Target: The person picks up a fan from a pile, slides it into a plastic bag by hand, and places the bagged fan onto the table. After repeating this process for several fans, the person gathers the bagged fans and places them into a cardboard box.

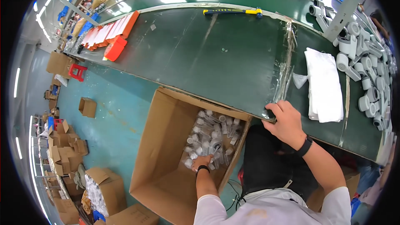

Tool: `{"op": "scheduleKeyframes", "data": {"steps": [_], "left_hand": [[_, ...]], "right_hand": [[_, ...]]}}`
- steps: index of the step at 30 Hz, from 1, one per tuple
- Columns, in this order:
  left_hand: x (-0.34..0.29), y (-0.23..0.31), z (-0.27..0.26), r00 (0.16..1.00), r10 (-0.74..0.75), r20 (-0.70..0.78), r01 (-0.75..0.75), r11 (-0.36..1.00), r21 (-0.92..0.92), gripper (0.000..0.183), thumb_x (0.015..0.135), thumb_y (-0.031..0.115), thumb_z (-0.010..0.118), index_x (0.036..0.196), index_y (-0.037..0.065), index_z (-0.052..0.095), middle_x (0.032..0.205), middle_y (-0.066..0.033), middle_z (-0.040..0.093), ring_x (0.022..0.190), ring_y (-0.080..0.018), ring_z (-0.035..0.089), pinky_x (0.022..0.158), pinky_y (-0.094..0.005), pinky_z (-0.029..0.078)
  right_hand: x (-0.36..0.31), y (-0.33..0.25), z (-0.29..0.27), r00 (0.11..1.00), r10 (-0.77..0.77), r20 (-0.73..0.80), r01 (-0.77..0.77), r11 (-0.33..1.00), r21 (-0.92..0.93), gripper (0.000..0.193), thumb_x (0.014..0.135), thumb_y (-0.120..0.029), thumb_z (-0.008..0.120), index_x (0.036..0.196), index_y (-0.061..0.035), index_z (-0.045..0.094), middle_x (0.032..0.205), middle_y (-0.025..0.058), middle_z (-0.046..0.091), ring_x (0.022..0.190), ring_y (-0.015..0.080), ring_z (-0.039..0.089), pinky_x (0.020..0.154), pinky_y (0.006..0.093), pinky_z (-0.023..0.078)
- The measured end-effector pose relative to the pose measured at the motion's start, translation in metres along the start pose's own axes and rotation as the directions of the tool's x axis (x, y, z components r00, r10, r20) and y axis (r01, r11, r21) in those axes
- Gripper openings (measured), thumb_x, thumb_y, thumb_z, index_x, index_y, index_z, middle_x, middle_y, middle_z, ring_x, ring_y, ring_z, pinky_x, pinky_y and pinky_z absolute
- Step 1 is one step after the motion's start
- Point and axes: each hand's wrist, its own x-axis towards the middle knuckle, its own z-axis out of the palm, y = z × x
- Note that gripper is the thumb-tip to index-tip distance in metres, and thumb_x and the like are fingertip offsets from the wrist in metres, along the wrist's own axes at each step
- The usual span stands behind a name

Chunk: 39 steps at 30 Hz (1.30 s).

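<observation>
My left hand point(201, 163) reaches down into a deep open cardboard box point(143, 158). Its fingers curl in at the near side of a heap of bagged plastic parts point(206, 135), clear with white ends; what lies in them is hidden. With my right hand point(286, 124) I hold the near corner of the green-topped workbench point(216, 66), thumb and fingers closed round its edge. The box stands on the floor against the bench's near side. A black band circles each wrist.
On the bench lie a yellow-and-black hammer point(233, 11), a red tape dispenser point(115, 49), a row of orange-and-white boxes point(112, 31), a folded white cloth-like stack point(324, 85) and a pile of grey plastic parts point(366, 66). Cartons point(106, 189) and a red stool point(78, 72) stand leftward.
</observation>
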Motion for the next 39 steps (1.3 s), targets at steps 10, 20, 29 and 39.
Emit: {"op": "scheduleKeyframes", "data": {"steps": [10,20,29,39], "left_hand": [[0.066,0.052,0.067,0.964,0.127,0.234,-0.150,0.985,0.085,0.088,0.062,0.064,0.067,0.128,0.007,0.061,0.141,-0.0178,0.042,0.126,-0.0490,0.041,0.092,-0.0581,0.039],[0.108,0.048,0.143,0.912,0.406,0.062,-0.402,0.914,-0.062,0.064,0.078,0.044,0.066,0.130,0.007,0.059,0.147,-0.0214,0.040,0.132,-0.0412,0.040,0.106,-0.0531,0.036],[0.031,0.052,0.014,0.625,0.581,-0.521,-0.776,0.535,-0.334,0.040,0.080,0.030,0.067,0.106,-0.002,0.069,0.097,-0.0243,0.069,0.094,-0.0374,0.066,0.085,-0.0418,0.051],[-0.253,0.090,-0.146,0.130,0.489,-0.863,-0.920,-0.265,-0.289,0.013,0.094,0.004,0.056,0.104,-0.002,0.061,0.090,-0.0055,0.063,0.078,-0.0124,0.058,0.071,-0.0244,0.049]], "right_hand": [[0.008,-0.001,0.008,1.000,0.026,0.015,-0.026,0.999,-0.034,0.039,0.055,-0.011,0.080,0.088,-0.0085,0.059,0.070,0.0065,0.046,0.062,0.0249,0.048,0.052,0.0358,0.039],[0.010,-0.003,0.009,1.000,0.013,0.024,-0.012,1.000,-0.023,0.038,0.054,-0.008,0.080,0.087,-0.0077,0.060,0.072,0.0066,0.049,0.062,0.0251,0.049,0.052,0.0354,0.040],[0.002,0.005,-0.004,0.999,0.046,0.015,-0.046,0.999,0.013,0.034,0.065,-0.022,0.078,0.094,-0.0129,0.063,0.081,0.0050,0.057,0.077,0.0258,0.060,0.065,0.0371,0.050],[-0.044,0.015,-0.014,0.986,0.060,-0.154,0.027,0.859,0.511,0.025,0.081,-0.021,0.065,0.101,-0.0075,0.063,0.086,0.0112,0.061,0.083,0.0320,0.061,0.073,0.0412,0.051]]}}
